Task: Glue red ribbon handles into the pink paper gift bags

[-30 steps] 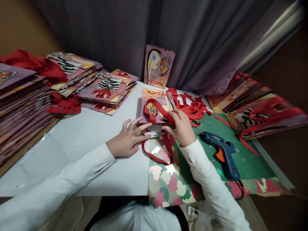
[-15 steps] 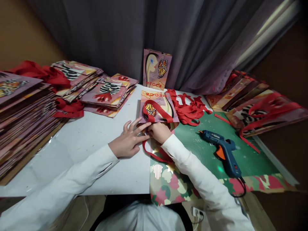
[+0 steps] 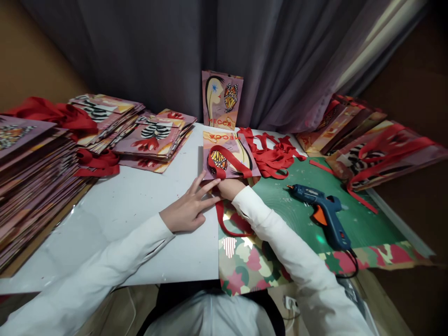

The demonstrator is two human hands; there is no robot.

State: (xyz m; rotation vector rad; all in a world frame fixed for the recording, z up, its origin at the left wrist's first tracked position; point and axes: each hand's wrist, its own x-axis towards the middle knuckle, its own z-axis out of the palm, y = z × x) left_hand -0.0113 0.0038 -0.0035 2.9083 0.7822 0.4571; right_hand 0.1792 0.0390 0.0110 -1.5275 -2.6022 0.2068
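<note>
The right grip (image 3: 231,189), in the head view, is closest to the paper bag (image 3: 229,169), right at its near end; its fingers are hidden, so I cannot tell what it holds. The left grip (image 3: 185,208) is open, fingers spread, tips by that end. The bag lies just ahead of both, pointing away, on the white bench (image 3: 140,200). A glue gun (image 3: 324,210) sits to their right.

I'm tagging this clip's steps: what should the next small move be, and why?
Perhaps press the near edge of the lying printed bag with the right hand while the left hand steadies it: the right hand is partly hidden at that edge, the left spread alongside.
</note>
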